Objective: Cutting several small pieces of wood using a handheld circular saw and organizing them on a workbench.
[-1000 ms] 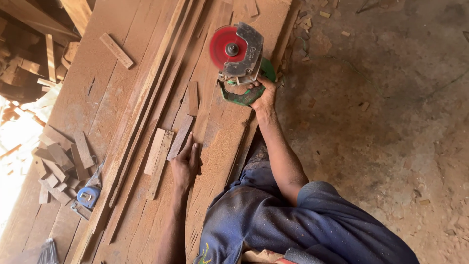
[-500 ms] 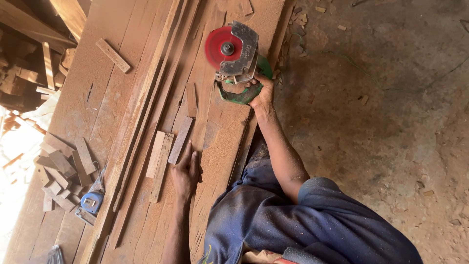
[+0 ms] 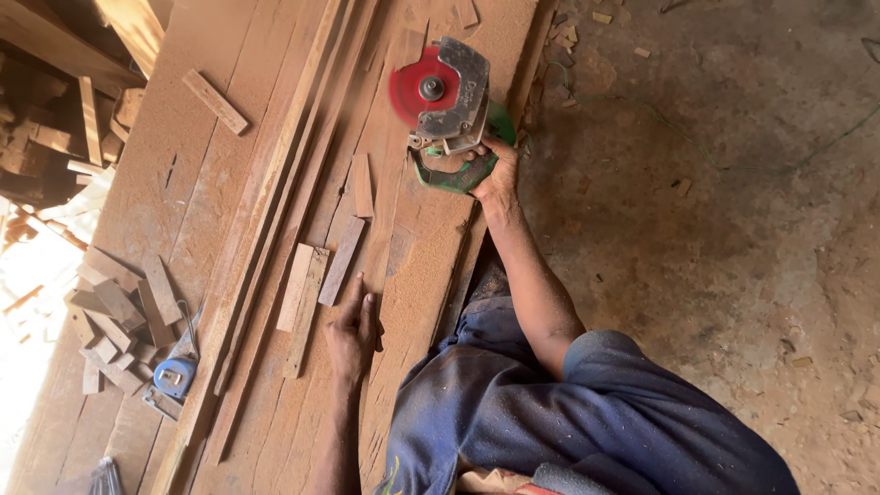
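My right hand (image 3: pixel 495 172) grips the green handle of a circular saw (image 3: pixel 445 101) with a red blade and a grey metal guard. The saw rests on a long wooden plank (image 3: pixel 422 266) covered in sawdust. My left hand (image 3: pixel 353 332) lies flat on the boards nearer to me, palm down and fingers stretched, holding nothing. Its fingertips are just short of a few short wood offcuts (image 3: pixel 316 275). My knee in blue trousers (image 3: pixel 550 412) is beside the plank's right edge.
Long thin wood strips (image 3: pixel 275 211) run alongside the plank. A blue tape measure (image 3: pixel 174 374) lies at the lower left next to a heap of small wood blocks (image 3: pixel 115 316). Stacked timber (image 3: pixel 55 137) is at the upper left. A dirt floor (image 3: pixel 733 211) lies to the right.
My left hand has slid a little toward me along the boards. The saw in my right hand has stayed nearly in place on the plank.
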